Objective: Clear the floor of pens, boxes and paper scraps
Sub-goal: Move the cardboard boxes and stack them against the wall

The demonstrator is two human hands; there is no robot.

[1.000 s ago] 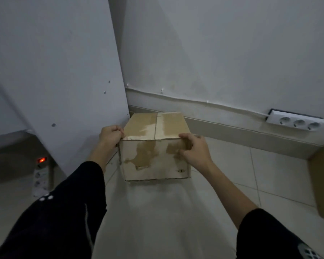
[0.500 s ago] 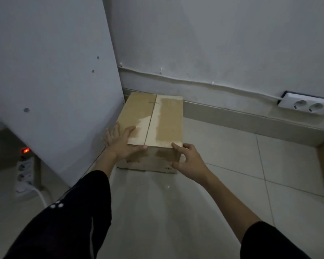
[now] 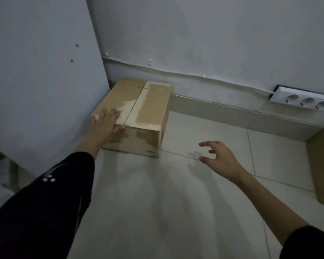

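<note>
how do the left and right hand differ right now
The left hand lies flat on the cardboard box, fingers straight; the right hand touches nothing, fingers loosely bent. The left hand is at the box's near left corner; the right hand hangs over the tiled floor, clear of the box. Both are bare and neither grips anything.

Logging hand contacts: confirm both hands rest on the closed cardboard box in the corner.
Wrong: only the left hand rests on the closed cardboard box in the corner. The head view shows the right hand off it, above the floor.
</note>
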